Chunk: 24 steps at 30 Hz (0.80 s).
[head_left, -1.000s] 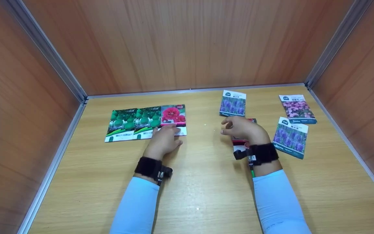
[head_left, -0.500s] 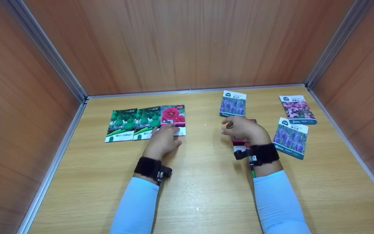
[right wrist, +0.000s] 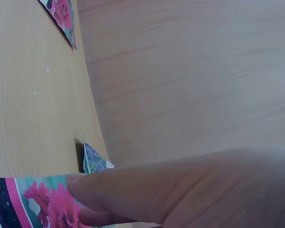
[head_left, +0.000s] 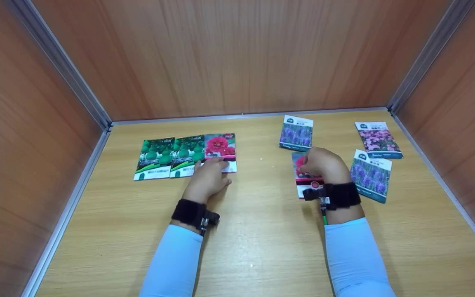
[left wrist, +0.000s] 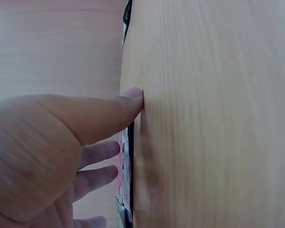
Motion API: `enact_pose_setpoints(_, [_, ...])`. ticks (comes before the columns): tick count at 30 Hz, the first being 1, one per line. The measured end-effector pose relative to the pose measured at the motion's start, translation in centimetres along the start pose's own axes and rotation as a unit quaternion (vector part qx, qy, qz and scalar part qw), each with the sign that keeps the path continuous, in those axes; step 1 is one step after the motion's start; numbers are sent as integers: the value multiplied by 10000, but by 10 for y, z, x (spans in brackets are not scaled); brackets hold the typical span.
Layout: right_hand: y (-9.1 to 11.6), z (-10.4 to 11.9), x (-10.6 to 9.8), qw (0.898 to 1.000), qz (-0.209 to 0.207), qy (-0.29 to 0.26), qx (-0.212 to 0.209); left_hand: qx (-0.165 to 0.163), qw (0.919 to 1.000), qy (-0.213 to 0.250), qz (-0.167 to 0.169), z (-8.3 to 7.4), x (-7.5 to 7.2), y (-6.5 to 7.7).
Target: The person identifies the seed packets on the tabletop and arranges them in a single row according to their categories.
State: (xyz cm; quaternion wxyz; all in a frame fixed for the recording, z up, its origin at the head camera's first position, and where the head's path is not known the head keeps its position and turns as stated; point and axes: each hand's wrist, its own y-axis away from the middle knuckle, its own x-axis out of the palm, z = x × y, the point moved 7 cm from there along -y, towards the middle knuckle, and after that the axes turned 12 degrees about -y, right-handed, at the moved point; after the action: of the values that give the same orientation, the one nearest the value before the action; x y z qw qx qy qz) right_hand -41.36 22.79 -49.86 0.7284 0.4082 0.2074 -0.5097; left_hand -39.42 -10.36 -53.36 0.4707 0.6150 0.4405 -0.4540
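Note:
My left hand (head_left: 207, 178) lies with fingers extended over the lower part of a pink-flower seed packet (head_left: 219, 146), and its thumb (left wrist: 128, 105) touches the tabletop. That packet ends a row with two green-fruit seed packets (head_left: 155, 159). At the right, my right hand (head_left: 325, 164) has curled fingers at the right side of another pink-flower seed packet (head_left: 306, 181). In the right wrist view the thumb (right wrist: 92, 189) and a finger lie against this packet's (right wrist: 47, 202) flower picture, seeming to pinch it; the far fingers are hidden.
A purple-flower seed packet (head_left: 296, 134) lies behind my right hand. To the right are another purple-flower packet (head_left: 370, 175) and a pink-blossom packet (head_left: 379, 139), overlapping at a corner. Wooden panels (head_left: 241, 57) enclose the table's back and sides.
My right hand has shifted rightward and its fingers have come down onto the pink-flower packet, which now shows more and has moved slightly. The left hand stays in place.

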Motion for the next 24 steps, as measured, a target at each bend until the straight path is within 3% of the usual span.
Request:
enact_pose_setpoints(9, [-1, 33, 29, 9969, 624, -13, -488, 45, 10000, -57, -55, 1, -1, 0])
enact_pose_setpoints(19, [-10, 70, 70, 9879, 733, 420, -1304, 46, 9999, -48, -87, -2, 0, 2])
enact_pose_setpoints(24, [-10, 69, 65, 9900, 347, 343, -1327, 31, 9999, -37, -104, -2, 1, 2])
